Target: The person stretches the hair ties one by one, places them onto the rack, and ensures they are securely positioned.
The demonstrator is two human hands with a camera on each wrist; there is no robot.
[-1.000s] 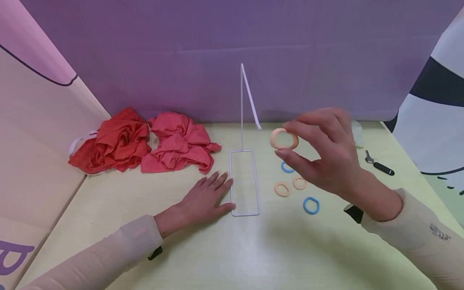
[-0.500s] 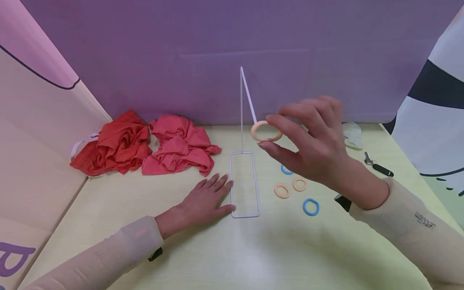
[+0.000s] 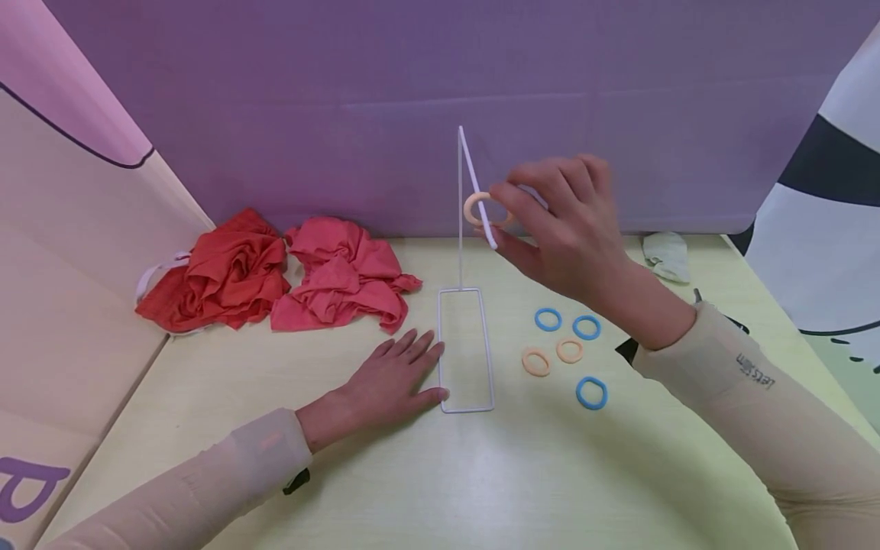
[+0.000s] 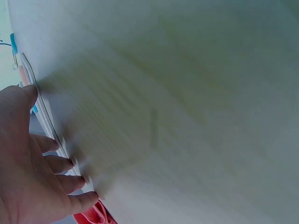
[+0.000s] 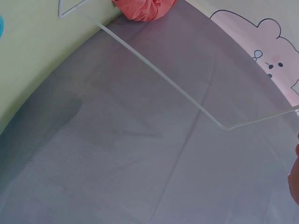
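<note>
A thin white wire stand [image 3: 460,256] has a rectangular base, an upright post and an arm sloping toward me. My right hand [image 3: 574,233] pinches a peach ring [image 3: 469,210] between thumb and fingertips at the arm's free end. The rod appears to run through the ring, its tip in front of my thumb. In the right wrist view, only a sliver of the right hand [image 5: 294,182] shows, and the ring is out of sight. Flat on the table, my left hand [image 3: 385,382] touches the base's left side with its fingertips.
Two peach rings [image 3: 535,373] and several blue rings [image 3: 591,407] lie right of the stand. Red cloth [image 3: 230,267] and pink cloth [image 3: 340,275] are heaped at the back left. A pale cloth [image 3: 667,256] lies at the back right; the sleeve partly covers a key [image 3: 698,296].
The right hand has moved left and upward with the peach ring, bringing it from beside the arm's tip onto the rod. The left hand has stayed put.
</note>
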